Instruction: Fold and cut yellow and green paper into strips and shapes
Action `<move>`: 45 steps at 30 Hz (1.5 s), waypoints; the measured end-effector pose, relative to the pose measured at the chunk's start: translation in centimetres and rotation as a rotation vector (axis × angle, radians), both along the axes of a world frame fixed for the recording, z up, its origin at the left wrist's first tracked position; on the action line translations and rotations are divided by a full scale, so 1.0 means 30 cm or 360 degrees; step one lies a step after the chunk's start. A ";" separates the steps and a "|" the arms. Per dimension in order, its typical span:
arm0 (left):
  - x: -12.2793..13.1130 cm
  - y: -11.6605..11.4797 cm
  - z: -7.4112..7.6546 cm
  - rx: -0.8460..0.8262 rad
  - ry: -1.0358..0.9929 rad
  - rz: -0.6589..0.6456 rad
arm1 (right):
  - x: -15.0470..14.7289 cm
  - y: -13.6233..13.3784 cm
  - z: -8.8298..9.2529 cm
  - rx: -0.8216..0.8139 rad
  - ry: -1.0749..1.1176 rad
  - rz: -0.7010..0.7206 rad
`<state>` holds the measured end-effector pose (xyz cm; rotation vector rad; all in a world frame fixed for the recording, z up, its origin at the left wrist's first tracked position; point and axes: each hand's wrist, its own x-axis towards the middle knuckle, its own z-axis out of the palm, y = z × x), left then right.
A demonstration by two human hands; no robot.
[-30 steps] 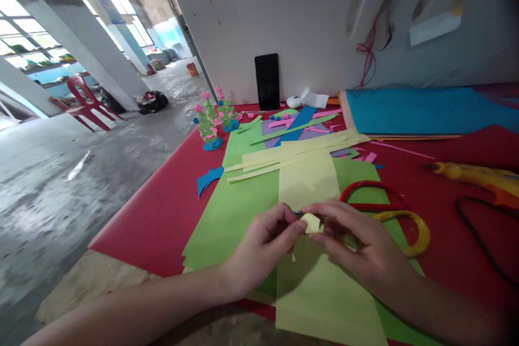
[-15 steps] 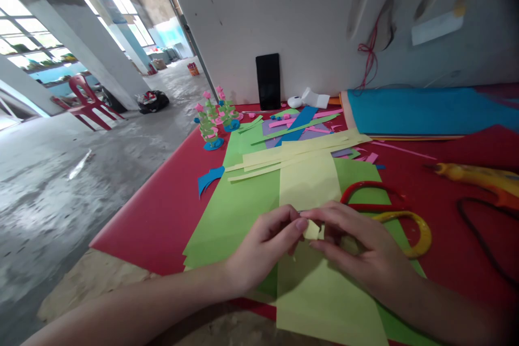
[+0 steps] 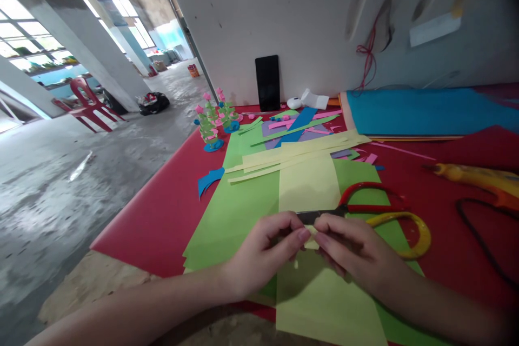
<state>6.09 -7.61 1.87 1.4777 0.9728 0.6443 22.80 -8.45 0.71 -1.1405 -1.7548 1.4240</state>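
Pinching a small pale-yellow paper piece (image 3: 311, 244) between left hand (image 3: 263, 251) and right hand (image 3: 359, 243), lower centre of frame. Could crush or tear it by squeezing unevenly; could also brush scissors (image 3: 343, 209), lying just beyond toward centre right, by reaching forward carelessly.

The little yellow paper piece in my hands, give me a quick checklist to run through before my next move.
1. Yellow paper piece gripped by left hand and right hand: ok.
2. Its folds neat: cannot tell; the hands cover most of it.
3. Scissors well clear of the hands: not ok; the blades lie right beside them.
4. Glue gun set apart from the hands: ok, over to the right.
5. Glue gun hot: cannot tell.
6. Paper flowers upright: ok.
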 end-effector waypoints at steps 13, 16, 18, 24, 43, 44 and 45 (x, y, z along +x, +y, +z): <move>-0.001 0.004 0.002 0.0035 0.0112 -0.0161 | -0.001 -0.006 0.003 -0.0125 0.0157 -0.0129; -0.003 0.003 0.005 0.0015 0.0107 -0.0178 | 0.003 -0.007 0.000 -0.0149 0.0226 -0.0177; -0.006 0.004 0.005 0.0017 0.0109 -0.0192 | 0.006 -0.008 -0.003 -0.0175 0.0231 -0.0175; -0.009 0.006 0.006 0.0099 0.0102 -0.0273 | 0.008 -0.006 -0.008 -0.0235 0.0120 -0.0041; -0.007 0.001 0.003 -0.0086 -0.0037 -0.0005 | 0.007 0.000 0.007 0.0072 0.0160 -0.0234; -0.006 0.001 0.003 -0.0090 -0.0038 -0.0002 | 0.009 0.000 0.006 0.0146 0.0133 -0.0234; -0.005 0.002 0.004 -0.0089 -0.0043 0.0004 | 0.011 0.000 0.005 0.0218 0.0110 -0.0248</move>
